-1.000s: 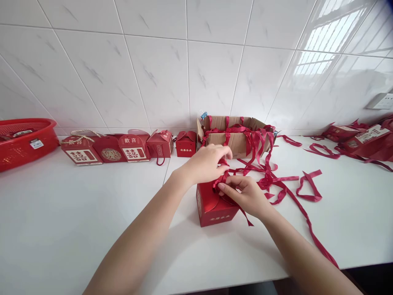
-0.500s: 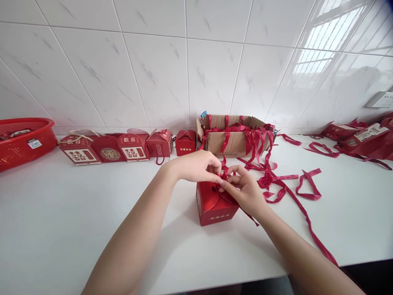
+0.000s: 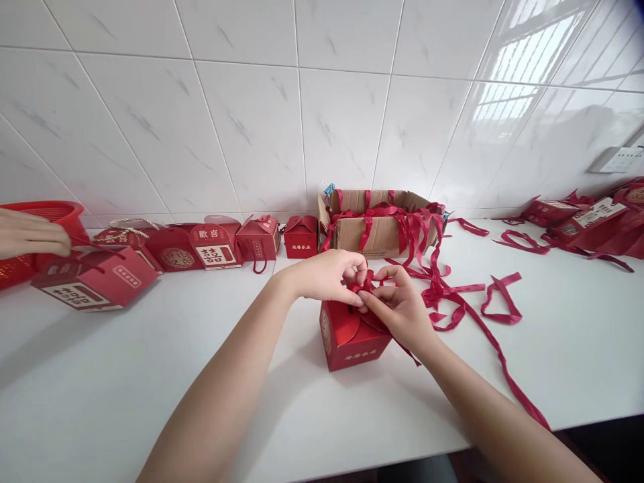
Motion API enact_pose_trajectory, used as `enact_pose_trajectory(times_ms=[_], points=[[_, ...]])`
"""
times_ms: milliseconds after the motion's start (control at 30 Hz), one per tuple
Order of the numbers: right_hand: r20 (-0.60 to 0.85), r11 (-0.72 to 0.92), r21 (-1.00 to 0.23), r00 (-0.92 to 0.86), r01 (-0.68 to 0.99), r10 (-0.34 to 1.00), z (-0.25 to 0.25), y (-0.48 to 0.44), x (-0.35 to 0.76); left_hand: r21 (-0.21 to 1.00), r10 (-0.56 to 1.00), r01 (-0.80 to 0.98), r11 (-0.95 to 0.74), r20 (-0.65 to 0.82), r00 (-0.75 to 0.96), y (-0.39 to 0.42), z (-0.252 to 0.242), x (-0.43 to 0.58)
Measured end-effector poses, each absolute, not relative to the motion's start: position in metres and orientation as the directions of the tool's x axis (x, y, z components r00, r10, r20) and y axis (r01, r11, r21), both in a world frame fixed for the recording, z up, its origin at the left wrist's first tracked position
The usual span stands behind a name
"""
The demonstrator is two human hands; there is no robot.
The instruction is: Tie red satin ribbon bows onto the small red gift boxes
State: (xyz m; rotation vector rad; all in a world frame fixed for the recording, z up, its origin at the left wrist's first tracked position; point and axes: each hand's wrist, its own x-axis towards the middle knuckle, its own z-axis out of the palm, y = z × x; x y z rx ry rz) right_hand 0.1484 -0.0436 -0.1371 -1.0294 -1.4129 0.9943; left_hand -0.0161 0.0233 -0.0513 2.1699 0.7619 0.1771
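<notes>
A small red gift box (image 3: 349, 342) with gold lettering stands on the white counter (image 3: 151, 376) in front of me. My left hand (image 3: 327, 275) and my right hand (image 3: 400, 305) meet just above its lid. Both pinch a dark red ribbon (image 3: 366, 282) looped at the top of the box, fingers closed on it. One long tail of this ribbon (image 3: 508, 376) trails right toward the counter's front edge.
An open cardboard box (image 3: 382, 225) draped with several red ribbons stands by the tiled wall. A row of red gift boxes (image 3: 211, 245) lines the wall at left. Another person's hand (image 3: 30, 235) holds a red box (image 3: 93, 282) at far left, before a red basket (image 3: 55, 209). More boxes (image 3: 594, 218) lie far right.
Another person's hand has come in at the far left holding a red box. My hands have stayed over the small box, working the ribbon loop closer together.
</notes>
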Motion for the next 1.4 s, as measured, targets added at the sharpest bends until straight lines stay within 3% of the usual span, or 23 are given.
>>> enact_pose_trajectory(times_ms=[100,333,900,1200,1300,1400], points=[[0.298,0.298,-0.950,-0.023,0.087,0.954,-0.137,-0.042,0.150,0.741,0.601,0.465,-0.484,-0.106,0.792,0.022,-0.052,-0.013],[0.378,0.341,-0.889,0.070,0.305,0.923,-0.135,-0.040,0.153,0.699,0.689,0.526,-0.485,-0.065,0.722,0.021,-0.055,-0.009],[0.448,0.357,-0.748,0.029,0.559,0.894,-0.135,-0.035,0.161,0.648,0.675,0.503,-0.571,0.023,0.737,0.020,-0.058,-0.006],[0.449,0.342,-0.769,0.076,0.541,0.890,-0.137,-0.031,0.165,0.658,0.692,0.507,-0.557,0.032,0.721,0.021,-0.058,-0.006],[0.361,0.284,-0.827,0.072,0.485,0.930,-0.134,-0.031,0.168,0.639,0.694,0.520,-0.567,0.030,0.719,0.022,-0.059,-0.007],[0.196,0.202,-0.922,-0.050,0.330,0.979,-0.130,-0.031,0.170,0.625,0.685,0.511,-0.591,0.053,0.727,0.022,-0.061,-0.005]])
